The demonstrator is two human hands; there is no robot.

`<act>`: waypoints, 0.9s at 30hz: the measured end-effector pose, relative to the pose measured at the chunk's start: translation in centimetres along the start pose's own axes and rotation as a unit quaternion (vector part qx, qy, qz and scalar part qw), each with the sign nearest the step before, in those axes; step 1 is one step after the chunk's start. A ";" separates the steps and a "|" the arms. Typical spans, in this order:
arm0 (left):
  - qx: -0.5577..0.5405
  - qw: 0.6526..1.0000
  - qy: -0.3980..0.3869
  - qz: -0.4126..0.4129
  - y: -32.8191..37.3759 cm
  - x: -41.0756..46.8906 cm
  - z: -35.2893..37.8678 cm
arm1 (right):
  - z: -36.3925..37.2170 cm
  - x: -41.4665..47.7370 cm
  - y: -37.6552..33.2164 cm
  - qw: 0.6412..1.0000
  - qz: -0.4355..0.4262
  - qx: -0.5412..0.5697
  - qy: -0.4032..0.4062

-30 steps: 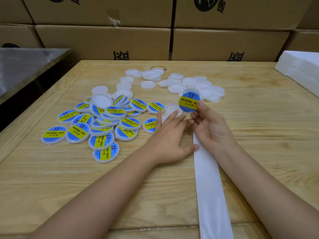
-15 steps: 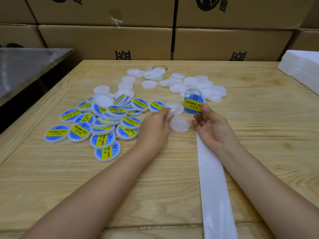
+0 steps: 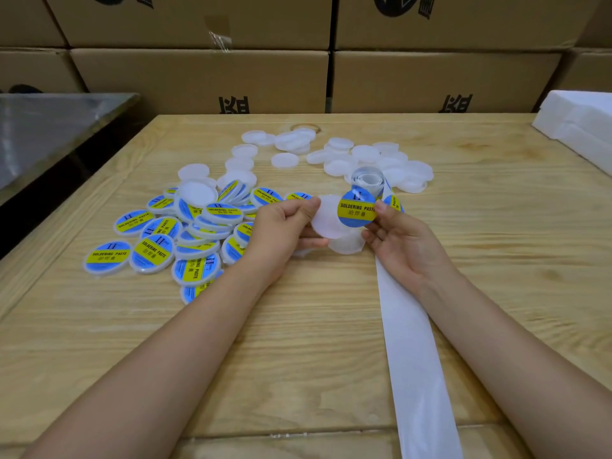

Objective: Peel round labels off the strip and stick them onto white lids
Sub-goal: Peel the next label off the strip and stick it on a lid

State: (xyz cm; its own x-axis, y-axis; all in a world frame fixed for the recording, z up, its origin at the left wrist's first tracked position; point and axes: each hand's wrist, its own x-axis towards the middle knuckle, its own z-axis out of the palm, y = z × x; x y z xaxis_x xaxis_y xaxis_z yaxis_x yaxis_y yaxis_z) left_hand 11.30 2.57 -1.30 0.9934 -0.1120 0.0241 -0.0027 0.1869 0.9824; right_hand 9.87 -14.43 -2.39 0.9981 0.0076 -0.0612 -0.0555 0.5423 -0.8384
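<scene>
My left hand [image 3: 284, 223] pinches a plain white lid [image 3: 326, 217] and holds it lifted above the table. My right hand [image 3: 402, 241] pinches a round blue-and-yellow label [image 3: 357, 208] by its right edge; the label overlaps the lid's right side. A second plain lid [image 3: 346, 243] lies on the wood just under them. The white backing strip [image 3: 410, 342] runs from under my right hand to the near table edge, and its rolled end [image 3: 367, 178] with another label [image 3: 394, 203] sits behind the held label.
A heap of labelled lids [image 3: 185, 233] lies left of my left hand. Plain white lids [image 3: 364, 157] are scattered at the back centre. Cardboard boxes [image 3: 205, 77] wall the far side. White foam blocks [image 3: 583, 127] sit back right, a metal table [image 3: 49, 127] at left.
My left hand reached to a plain lid, picked it up and brought it to the label. My right hand kept the peeled label and lowered it against the lid.
</scene>
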 end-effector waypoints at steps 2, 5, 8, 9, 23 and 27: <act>0.011 1.000 -0.004 0.002 -0.1 -0.1 0.2 | 0.1 0.0 0.1 1.000 0.002 -0.013 -0.009; 0.019 1.000 -0.009 0.007 -0.1 -0.2 0.4 | 0.2 -0.1 0.2 0.999 0.009 -0.030 -0.028; 0.021 1.000 -0.010 0.006 -0.1 -0.2 0.4 | 0.3 -0.2 0.3 0.998 0.013 -0.043 -0.035; 0.021 1.000 -0.010 0.007 -0.2 -0.2 0.4 | 0.3 -0.2 0.3 0.998 0.011 -0.044 -0.033; 0.030 0.999 -0.010 0.025 -0.3 -0.1 0.3 | 0.3 0.0 0.7 0.998 -0.004 -0.063 -0.001; 0.033 0.999 -0.011 0.028 -0.4 -0.1 0.3 | 0.4 0.0 0.7 0.998 -0.007 -0.066 0.002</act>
State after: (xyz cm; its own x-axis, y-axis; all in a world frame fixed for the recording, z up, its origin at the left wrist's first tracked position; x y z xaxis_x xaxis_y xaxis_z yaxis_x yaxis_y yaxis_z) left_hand 11.18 2.24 -1.67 0.9887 -0.1258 0.0820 -0.0657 0.1286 0.9895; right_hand 9.81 -13.72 -2.79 0.9987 -0.0031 -0.0501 -0.0439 0.4276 -0.9029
